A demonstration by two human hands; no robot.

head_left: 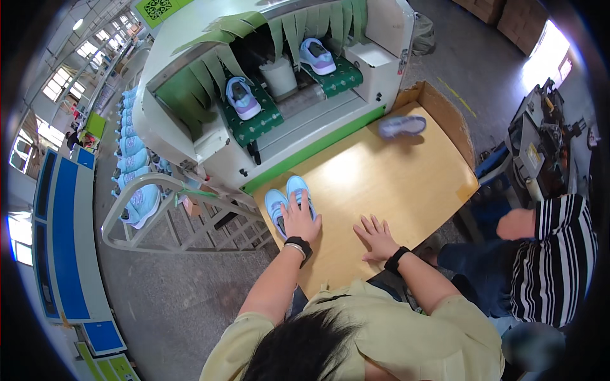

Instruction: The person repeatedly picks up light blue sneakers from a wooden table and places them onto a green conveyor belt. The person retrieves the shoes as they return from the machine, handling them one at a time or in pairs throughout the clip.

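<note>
- Well ahead of both my grips stands a white machine [384,28], green strips [289,30] hanging at its mouth. Inside, one blue-and-lilac shoe [242,100] rests on the nearer patterned green pad [262,129] and another shoe [318,57] on the farther one. Between them sits something pale [278,77]; bucket or block, I cannot tell.
- Under both grips spreads the wooden bench [375,184], meeting the machine's front.
- Off to the right of my right grip is a person in a striped top [553,254].
- Left of my left grip bends a metal rail [150,178], with a row of pale-blue shoes [132,146] beyond it.
- Past my right grip, cardboard [454,117] walls the bench's far end; just inside it is a blurred shoe [402,127].
- Right under and ahead of my left grip is a light-blue pair of shoes [274,202], side by side on the bench. I judge the step in hand to be handling this pair; lifting it would call for fingers curled firmly round both.
- My left grip [302,222] lies fingers-forward over the pair; whether it grasps, I cannot tell.
- My right grip [379,241] is empty, fingers splayed above or on bare wood.
</note>
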